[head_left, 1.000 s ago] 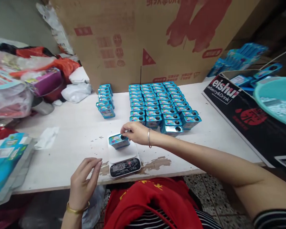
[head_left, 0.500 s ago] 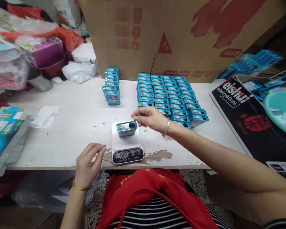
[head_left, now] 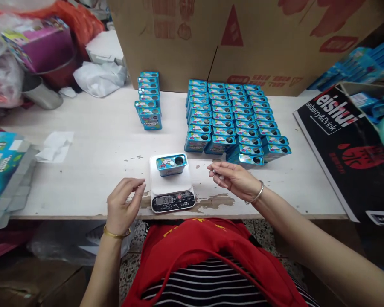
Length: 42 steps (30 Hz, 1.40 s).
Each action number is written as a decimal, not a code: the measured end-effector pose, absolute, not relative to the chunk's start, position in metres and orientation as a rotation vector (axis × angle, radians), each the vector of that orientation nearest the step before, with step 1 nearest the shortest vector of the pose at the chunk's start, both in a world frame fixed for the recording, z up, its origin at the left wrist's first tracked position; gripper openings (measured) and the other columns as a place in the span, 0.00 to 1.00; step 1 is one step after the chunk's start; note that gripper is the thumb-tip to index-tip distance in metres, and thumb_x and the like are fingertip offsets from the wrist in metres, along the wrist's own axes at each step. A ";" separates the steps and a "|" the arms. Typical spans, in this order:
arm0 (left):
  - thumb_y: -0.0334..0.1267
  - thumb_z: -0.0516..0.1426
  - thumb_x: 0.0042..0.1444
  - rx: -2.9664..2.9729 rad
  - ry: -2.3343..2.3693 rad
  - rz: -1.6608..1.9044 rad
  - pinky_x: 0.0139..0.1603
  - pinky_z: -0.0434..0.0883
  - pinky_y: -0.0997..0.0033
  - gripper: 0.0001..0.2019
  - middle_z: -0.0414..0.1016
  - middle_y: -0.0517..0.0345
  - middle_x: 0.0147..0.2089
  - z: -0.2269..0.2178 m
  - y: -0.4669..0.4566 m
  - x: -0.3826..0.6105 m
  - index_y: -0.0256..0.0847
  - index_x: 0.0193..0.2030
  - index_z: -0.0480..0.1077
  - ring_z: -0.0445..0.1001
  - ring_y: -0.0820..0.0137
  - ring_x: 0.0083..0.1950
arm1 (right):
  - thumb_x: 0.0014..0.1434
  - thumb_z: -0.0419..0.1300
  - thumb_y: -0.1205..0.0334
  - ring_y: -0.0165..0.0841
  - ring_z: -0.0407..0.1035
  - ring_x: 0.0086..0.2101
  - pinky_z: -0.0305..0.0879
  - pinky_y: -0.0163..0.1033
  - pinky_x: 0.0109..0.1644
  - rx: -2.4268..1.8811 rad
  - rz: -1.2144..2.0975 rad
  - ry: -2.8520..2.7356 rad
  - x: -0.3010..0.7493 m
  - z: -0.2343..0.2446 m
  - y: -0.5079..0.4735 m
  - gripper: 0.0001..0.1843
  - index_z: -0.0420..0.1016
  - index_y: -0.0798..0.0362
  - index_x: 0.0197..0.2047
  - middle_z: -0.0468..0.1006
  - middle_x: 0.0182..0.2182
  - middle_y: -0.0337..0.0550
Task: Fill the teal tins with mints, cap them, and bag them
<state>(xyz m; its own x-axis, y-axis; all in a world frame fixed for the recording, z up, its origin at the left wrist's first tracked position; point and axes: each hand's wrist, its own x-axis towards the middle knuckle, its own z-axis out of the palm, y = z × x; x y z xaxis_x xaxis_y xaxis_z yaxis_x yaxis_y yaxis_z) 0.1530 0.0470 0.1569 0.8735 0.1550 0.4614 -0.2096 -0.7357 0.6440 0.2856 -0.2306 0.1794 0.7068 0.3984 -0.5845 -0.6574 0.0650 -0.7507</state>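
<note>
A small blue tin (head_left: 172, 164) with a round hole in its top sits on a white digital scale (head_left: 172, 189) at the table's near edge. My right hand (head_left: 233, 180) hovers palm up just right of the scale, fingers curled round small white pieces. My left hand (head_left: 123, 204) rests at the table edge left of the scale, fingers loosely bent and holding nothing. Behind the scale stands a block of several rows of the same blue tins (head_left: 233, 121), and a shorter single row (head_left: 149, 100) stands to its left.
A big cardboard box (head_left: 243, 38) walls off the back. A black printed carton (head_left: 348, 145) holding blue packs stands at the right. Plastic bags, a purple box (head_left: 45, 47) and a metal cup (head_left: 41, 94) crowd the left; flat blue cartons (head_left: 3, 170) lie nearer.
My right hand has drawn back from the tin's hole to the right of the scale and turned palm up. The scale reading has changed. The view has tilted downward.
</note>
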 end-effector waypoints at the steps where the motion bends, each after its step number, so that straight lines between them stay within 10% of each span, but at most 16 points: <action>1: 0.29 0.57 0.59 2.309 -0.048 0.654 0.39 0.70 0.71 0.07 0.73 0.55 0.38 0.158 0.045 0.156 0.39 0.44 0.73 0.72 0.71 0.38 | 0.40 0.74 0.55 0.20 0.61 0.20 0.52 0.28 0.20 -1.264 0.817 0.259 0.282 0.176 -0.230 0.20 0.77 0.58 0.33 0.75 0.24 0.39; 14: 0.42 0.59 0.59 2.714 -0.365 0.754 0.63 0.55 0.44 0.19 0.62 0.48 0.65 0.166 0.012 0.194 0.47 0.58 0.66 0.57 0.54 0.67 | 0.42 0.73 0.51 0.20 0.60 0.20 0.48 0.29 0.19 -1.131 0.862 0.270 0.258 0.155 -0.221 0.21 0.77 0.58 0.33 0.73 0.26 0.38; 21: 0.42 0.53 0.63 2.707 -0.569 0.522 0.68 0.42 0.39 0.20 0.65 0.53 0.64 0.180 0.010 0.222 0.50 0.62 0.59 0.56 0.57 0.69 | 0.44 0.71 0.50 0.20 0.59 0.19 0.45 0.28 0.17 -1.094 0.844 0.276 0.254 0.149 -0.222 0.21 0.75 0.58 0.34 0.73 0.25 0.38; 25: 0.48 0.57 0.60 2.757 -0.422 0.558 0.66 0.49 0.42 0.30 0.70 0.45 0.58 0.182 0.019 0.231 0.42 0.66 0.54 0.64 0.54 0.62 | 0.42 0.72 0.49 0.20 0.59 0.18 0.44 0.28 0.16 -1.034 0.838 0.319 0.250 0.141 -0.226 0.22 0.75 0.58 0.33 0.72 0.24 0.38; 30: 0.42 0.56 0.61 2.722 -0.543 0.434 0.50 0.62 0.57 0.16 0.75 0.51 0.44 0.183 0.004 0.253 0.40 0.54 0.65 0.71 0.61 0.45 | 0.41 0.72 0.47 0.20 0.60 0.17 0.45 0.27 0.17 -1.009 0.835 0.328 0.245 0.131 -0.233 0.25 0.74 0.58 0.33 0.72 0.23 0.37; 42: 0.44 0.56 0.61 2.733 -0.783 0.422 0.44 0.60 0.57 0.19 0.72 0.46 0.49 0.140 -0.110 0.342 0.40 0.57 0.66 0.69 0.57 0.48 | 0.44 0.70 0.44 0.20 0.59 0.17 0.43 0.29 0.17 -1.029 0.787 0.319 0.241 0.129 -0.248 0.24 0.73 0.57 0.32 0.72 0.23 0.36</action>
